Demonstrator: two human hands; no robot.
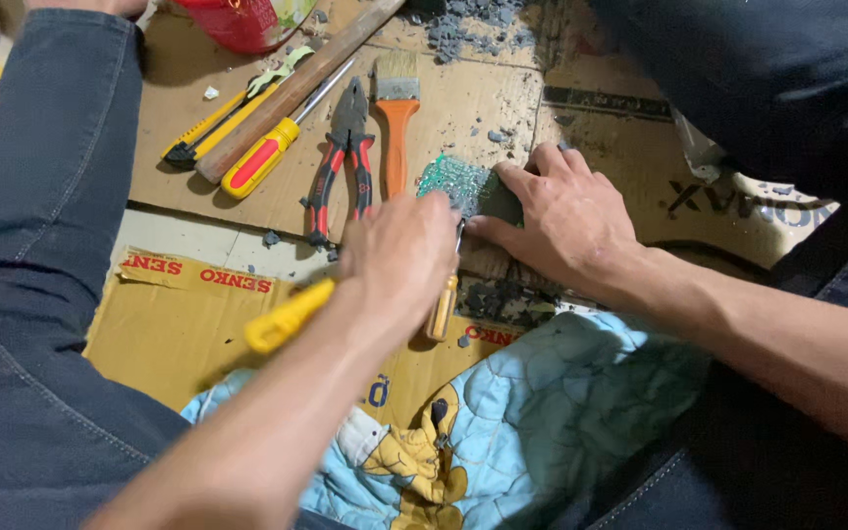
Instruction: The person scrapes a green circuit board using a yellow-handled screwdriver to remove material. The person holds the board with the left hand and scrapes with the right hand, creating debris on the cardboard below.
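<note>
My right hand [566, 221] lies flat on the cardboard [591, 128], its fingers pressing a green circuit board [447, 180] partly caked with grey material. My left hand [399, 257] is closed around a yellow-handled tool [287, 317], right at the board's near edge. An amber-handled screwdriver [441, 309] sits just under that hand, its metal shaft pointing up at the board. I cannot tell whether the left hand also holds it.
Beyond the board lie red-and-black pliers [344, 162], an orange-handled paintbrush [397, 108], a yellow-and-red screwdriver [269, 155], a yellow utility knife [213, 126] and a wooden stick [296, 90]. Grey rubble [463, 25] and a red container [238, 22] sit at the back. A blue quilt [522, 412] covers my lap.
</note>
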